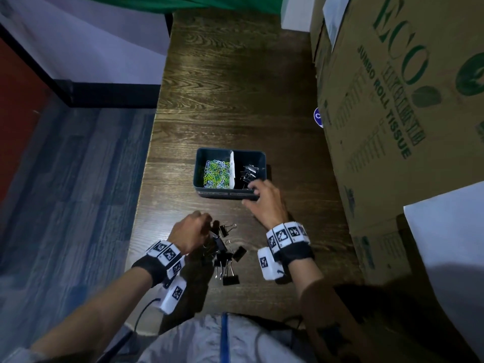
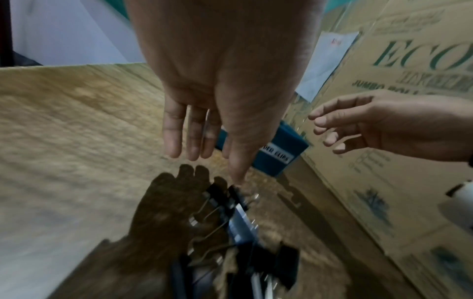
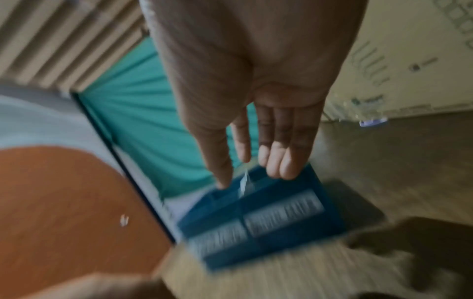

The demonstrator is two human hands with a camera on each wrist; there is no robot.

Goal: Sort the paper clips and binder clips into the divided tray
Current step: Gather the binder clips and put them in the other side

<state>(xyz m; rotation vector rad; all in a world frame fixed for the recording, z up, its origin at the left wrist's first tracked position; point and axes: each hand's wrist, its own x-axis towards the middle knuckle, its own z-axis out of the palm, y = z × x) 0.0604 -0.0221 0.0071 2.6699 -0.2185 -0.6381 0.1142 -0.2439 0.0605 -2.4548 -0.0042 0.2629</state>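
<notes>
A dark teal divided tray (image 1: pixel 222 193) stands mid-table, with coloured paper clips (image 1: pixel 216 172) in its left compartment and a few binder clips (image 1: pixel 248 171) in its right. My right hand (image 1: pixel 252 192) hovers over the tray's near right corner, fingers loosely spread and holding nothing; the right wrist view shows the hand (image 3: pixel 250 180) above the blurred tray (image 3: pixel 268 232). A pile of black binder clips (image 1: pixel 226 254) lies near the front edge. My left hand (image 1: pixel 207 224) is at the pile's top, its thumb (image 2: pixel 236 178) pinching a black binder clip (image 2: pixel 225 194); the index finger is hidden.
Large cardboard boxes (image 1: pixel 392 127) printed "ECO Jumbo Roll Tissue" line the table's right side close to the tray. A white sheet (image 1: pixel 445 231) lies over the near right box. The dark wooden table (image 1: pixel 235 87) drops off at its left edge to blue flooring.
</notes>
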